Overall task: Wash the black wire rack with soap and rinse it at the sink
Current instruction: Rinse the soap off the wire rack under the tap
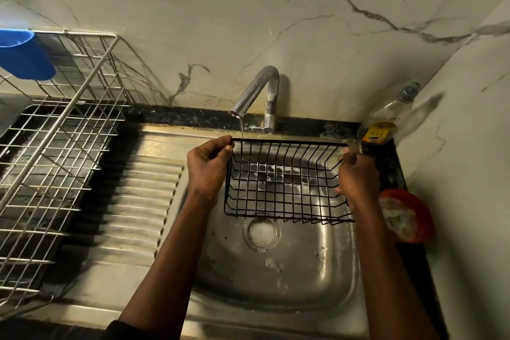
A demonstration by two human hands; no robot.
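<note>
We see the black wire rack (287, 190) held above the basin of the steel sink (276, 287), at its far side, with its open top facing us. The left hand (208, 165) has its fingers curled over the rack's far left corner and pinches the top rim there. The right hand (358, 174) grips the rack's right end, with the fingers wrapped round the wires. A thin stream of water (241, 127) runs from the tap (258, 91) onto the far rim, just beside the left hand's fingertips. We can make out white foam behind the rack's wires and on the drain (261, 232) nearer us.

To the left lies the ridged draining board (143, 201), and beyond it a silver dish rack (55, 146) with a blue cup (24, 55) hanging on its far edge. On the counter to the right stand a clear bottle (383, 124) at the far corner and a red dish (414, 218) holding something pale.
</note>
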